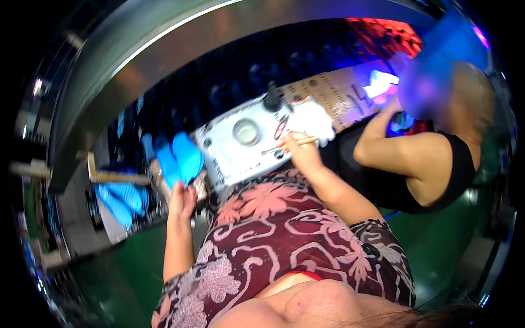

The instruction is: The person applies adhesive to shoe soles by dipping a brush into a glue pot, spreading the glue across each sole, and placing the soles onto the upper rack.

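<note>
My left hand (181, 201) is closed on the near end of a pair of bright blue shoe soles (179, 158). They lie at the left edge of a white board (224, 167). My right hand (302, 153), over the board's right side, grips a thin wooden-handled brush (307, 141). The brush tip points left, toward a round grey cup (246, 132) with pale contents. Just beyond that hand is a red-handled pair of scissors (280, 129). White cloth or a glove (313, 119) lies at the board's right, and a dark bottle (272, 100) stands at its far edge.
More blue soles (123, 201) rest at the far left, beside a wooden bar (120, 177). Cardboard (328, 95) extends right toward a seated co-worker (410, 156), whose hands are near a bright violet light. A large metal beam (109, 93) arches across the far side.
</note>
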